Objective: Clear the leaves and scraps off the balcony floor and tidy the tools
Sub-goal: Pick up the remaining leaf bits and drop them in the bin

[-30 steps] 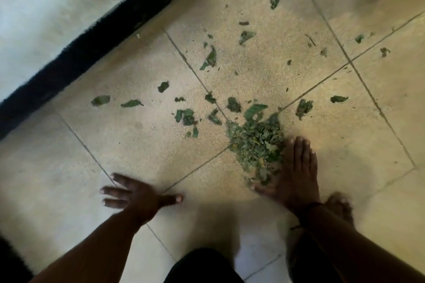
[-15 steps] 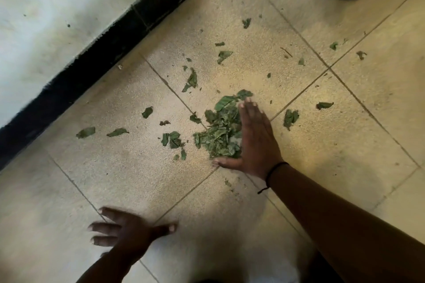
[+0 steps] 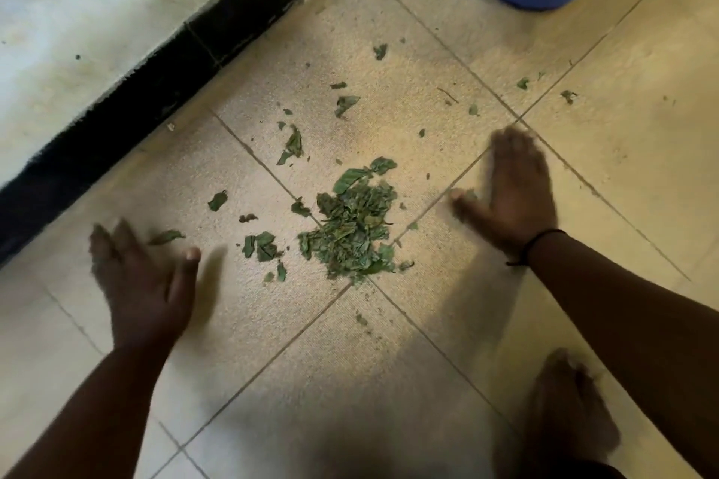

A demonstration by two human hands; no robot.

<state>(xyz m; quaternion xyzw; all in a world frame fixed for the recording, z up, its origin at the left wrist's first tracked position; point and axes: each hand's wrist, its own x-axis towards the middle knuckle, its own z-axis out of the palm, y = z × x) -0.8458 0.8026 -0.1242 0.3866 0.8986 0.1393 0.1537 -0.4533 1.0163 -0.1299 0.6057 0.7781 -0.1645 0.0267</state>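
Roughly one leaf pile [image 3: 352,227] lies between two flat hands.

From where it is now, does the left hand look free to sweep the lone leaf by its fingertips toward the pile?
Probably yes. The left hand lies open beside that leaf, and only scattered scraps and bare tile lie between it and the leaf pile.
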